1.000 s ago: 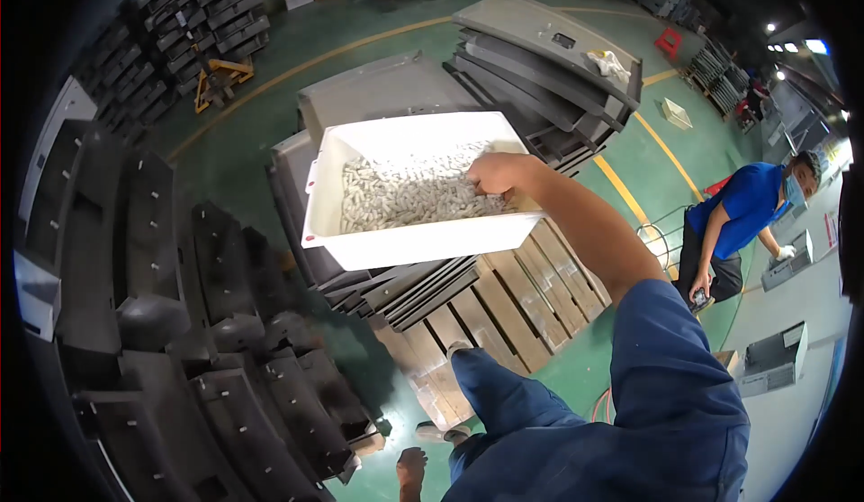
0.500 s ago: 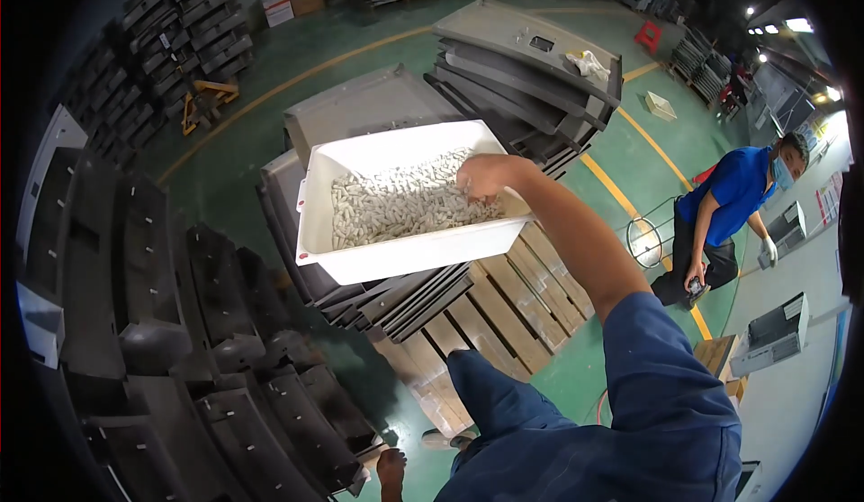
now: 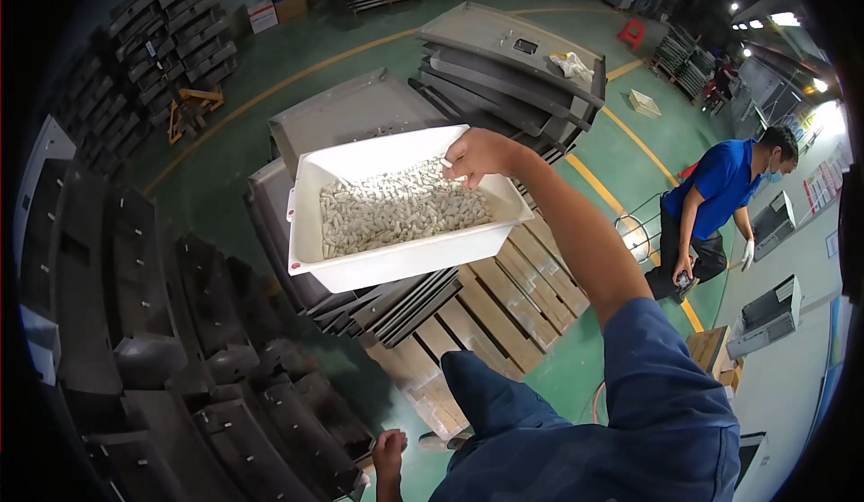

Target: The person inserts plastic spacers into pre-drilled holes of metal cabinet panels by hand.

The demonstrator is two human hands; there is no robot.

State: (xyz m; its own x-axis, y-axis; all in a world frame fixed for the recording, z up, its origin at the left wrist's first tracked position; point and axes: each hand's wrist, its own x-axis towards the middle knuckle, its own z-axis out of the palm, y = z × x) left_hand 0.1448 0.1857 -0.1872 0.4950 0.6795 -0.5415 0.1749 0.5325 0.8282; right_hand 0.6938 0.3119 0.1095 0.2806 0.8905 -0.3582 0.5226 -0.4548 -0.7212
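Observation:
A white plastic tub (image 3: 409,259) stands tilted on a stack of grey metal panels, partly filled with small off-white cylindrical pieces (image 3: 396,210). Over its far right corner, my right hand (image 3: 481,156) is closed with the fingers pinched, and a small off-white piece shows at the fingertips. Whether more pieces are inside that hand is hidden. My left hand (image 3: 390,452) hangs low beside my leg, fingers curled in, near the dark metal panels (image 3: 306,430) at the left. What it holds, if anything, cannot be made out.
Under the tub is a wooden pallet (image 3: 504,300). Another panel stack (image 3: 504,30) stands behind, with a cloth (image 3: 571,65) on top. Rows of dark panels with small pale pieces on them fill the left. A person in blue (image 3: 720,183) crouches at the right beside a wire-like round frame (image 3: 635,239).
My right hand has risen out of the heap of pieces to the tub's far right corner. My left hand has come up slightly. The co-worker's head has turned downward.

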